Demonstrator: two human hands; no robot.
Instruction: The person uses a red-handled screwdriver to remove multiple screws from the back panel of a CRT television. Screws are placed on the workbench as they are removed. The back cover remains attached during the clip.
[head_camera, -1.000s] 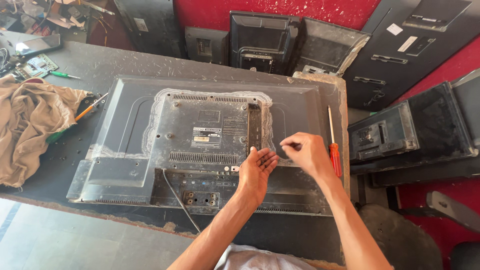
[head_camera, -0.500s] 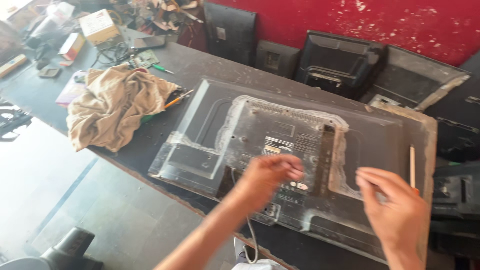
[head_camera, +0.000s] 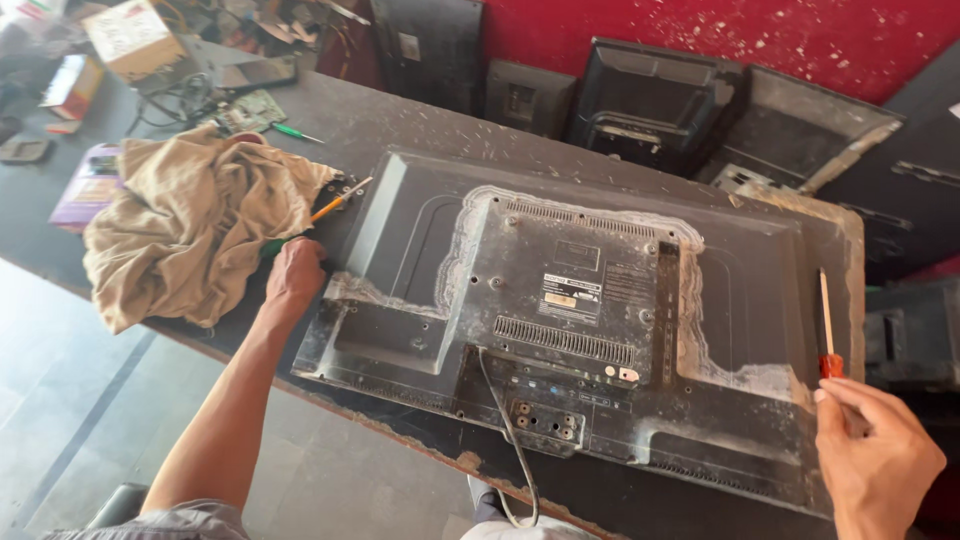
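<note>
A dusty flat television (head_camera: 600, 310) lies face down across the dark workbench (head_camera: 400, 120). The left hand (head_camera: 295, 275) closes on a green-handled screwdriver (head_camera: 315, 215) at the set's left edge, beside a crumpled tan cloth (head_camera: 190, 220). The right hand (head_camera: 880, 455) grips a red-handled screwdriver (head_camera: 827, 330) lying at the set's right edge. Old monitors (head_camera: 650, 100) line the far wall.

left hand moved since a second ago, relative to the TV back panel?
Yes. The left hand left the TV back panel centre for its left edge, now at the green-handled screwdriver beside the cloth.
</note>
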